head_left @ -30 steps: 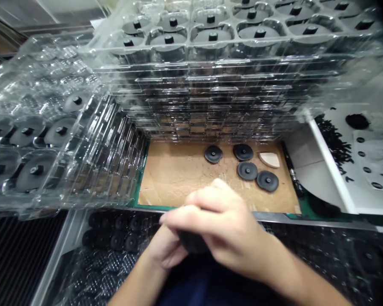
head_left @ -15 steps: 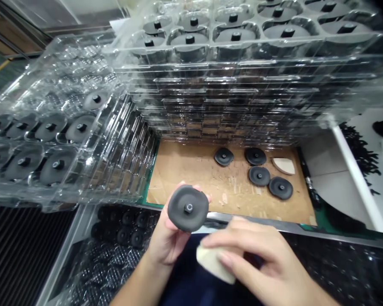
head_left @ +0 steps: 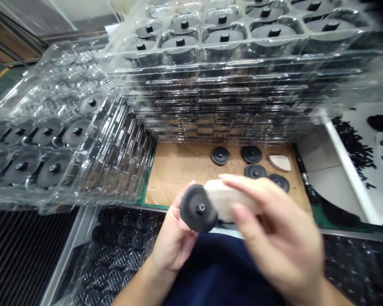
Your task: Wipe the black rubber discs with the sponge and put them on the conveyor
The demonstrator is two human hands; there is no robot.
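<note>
My left hand (head_left: 175,238) grips a black rounded disc (head_left: 194,212) with a small raised stem at its centre, its face turned up toward me. A pale cream pad (head_left: 225,197), perhaps foam or cloth, is pinched in my right hand (head_left: 277,233), which is slightly blurred. The pad's left end meets or overlaps the disc's upper right edge; whether it presses there I cannot tell. Behind the hands, several similar discs (head_left: 220,156) rest on a brown cardboard sheet (head_left: 169,170), near another cream wedge-shaped pad (head_left: 280,162).
Tall stacks of clear plastic trays (head_left: 210,91) holding black discs rise at the back, with another tray stack (head_left: 108,140) at the left. A white bin wall (head_left: 351,165) stands on the right, beside small black parts (head_left: 354,144). More black parts (head_left: 123,229) sit low at the left.
My right hand has brought the cream pad up to the disc's edge. The disc in my left hand has shifted slightly right, and the camera view has moved a little.
</note>
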